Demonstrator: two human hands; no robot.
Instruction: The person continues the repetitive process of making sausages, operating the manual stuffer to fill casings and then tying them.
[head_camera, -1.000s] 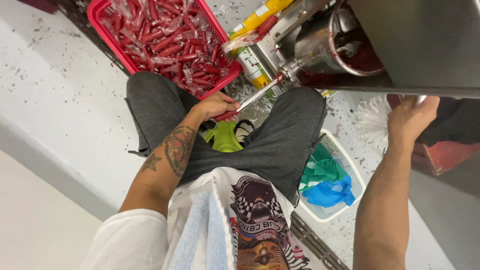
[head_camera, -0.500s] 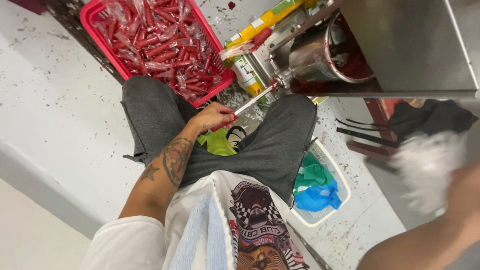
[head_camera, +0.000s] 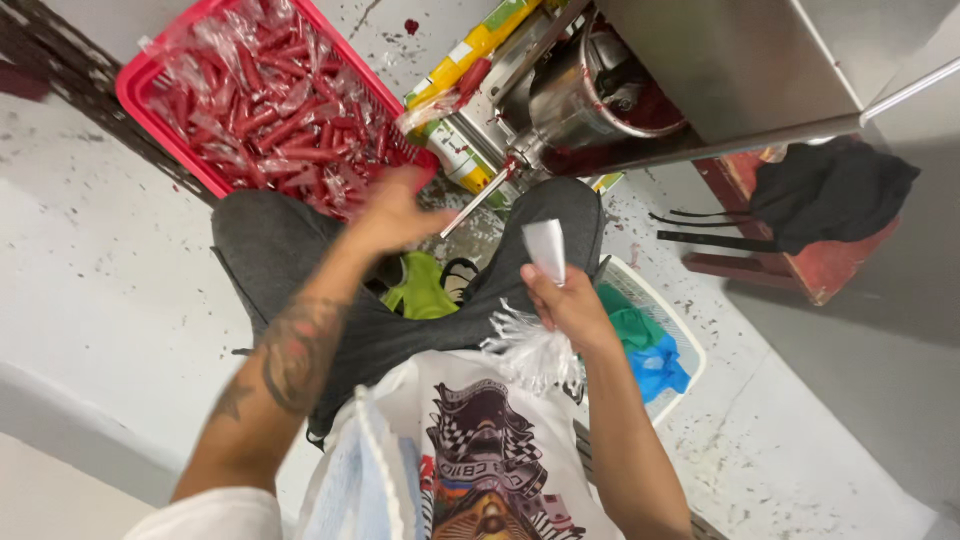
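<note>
The right hand (head_camera: 572, 305) holds 1 bunch of thin clear plastic bags (head_camera: 530, 340), 1 bag raised near the metal nozzle (head_camera: 480, 200) of the filling machine (head_camera: 590, 95). The left hand (head_camera: 390, 215) is blurred, so I cannot tell its grip. I judge the bag needs sliding onto the nozzle. 1 red crate (head_camera: 135, 85) holds many filled red tubes (head_camera: 270, 110).

A pale, red-spattered floor (head_camera: 90, 260) carries a red crate (head_camera: 140, 85) heaped with bagged red sticks (head_camera: 265, 105), yellow-and-green packets (head_camera: 470, 50) beside a steel machine (head_camera: 590, 95), a white basket (head_camera: 665, 325) of cloths, and a red stool (head_camera: 815, 270).
</note>
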